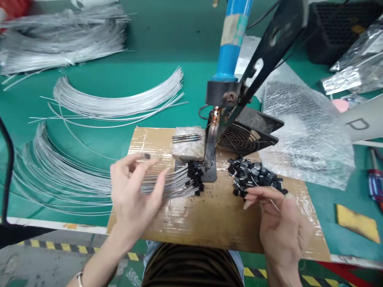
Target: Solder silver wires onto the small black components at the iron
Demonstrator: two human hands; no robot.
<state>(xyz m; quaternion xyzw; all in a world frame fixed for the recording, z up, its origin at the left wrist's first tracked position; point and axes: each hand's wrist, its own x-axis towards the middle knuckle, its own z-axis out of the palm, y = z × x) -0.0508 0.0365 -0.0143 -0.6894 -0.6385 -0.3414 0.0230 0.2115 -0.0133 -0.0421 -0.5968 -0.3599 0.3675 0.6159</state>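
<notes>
My left hand (133, 191) is above a bundle of thin grey-white wires (74, 175), fingers apart and holding nothing I can see. Small black connector pieces (195, 178) sit on the wires' right ends, beside the soldering iron's tip. The blue-handled soldering iron (229, 48) is clamped upright in a black metal stand (269, 52). Just behind the tip is a pale wrapped block (188, 149) with several short metal pins on top. My right hand (283, 223) is curled at a heap of loose black connectors (253, 175), with a thin silvery wire (273, 204) between its fingers.
Taped brown cardboard (209, 223) lies under the work on a green table. Behind it stands a black fan (248, 131). More wire bundles (119, 99) lie at the back left. Bubble wrap (305, 131), a yellow sponge (357, 223) and a screwdriver (375, 183) lie on the right.
</notes>
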